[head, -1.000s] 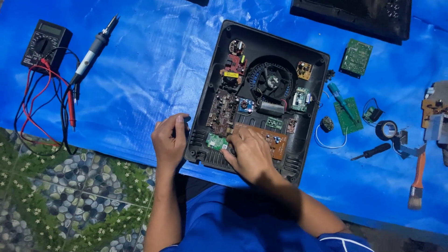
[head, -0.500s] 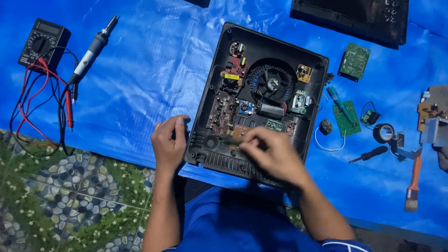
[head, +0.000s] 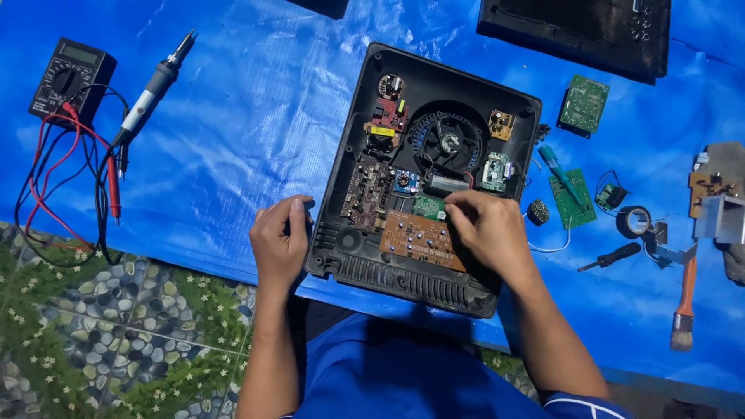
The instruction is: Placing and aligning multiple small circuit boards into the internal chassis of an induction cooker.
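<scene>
Left hand (head: 281, 237) grips the black casing (head: 353, 155) edge; right hand (head: 485, 229) pinches at the small green board (head: 428, 206). Risk: tugging could tear its wires or solder joints.

Matt black plastic casing (head: 353, 140), glossy tarpaulin (head: 256, 116)

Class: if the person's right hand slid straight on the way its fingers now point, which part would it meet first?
Probably the small green board: the right hand points left at it, fingertips nearly touching.
</scene>
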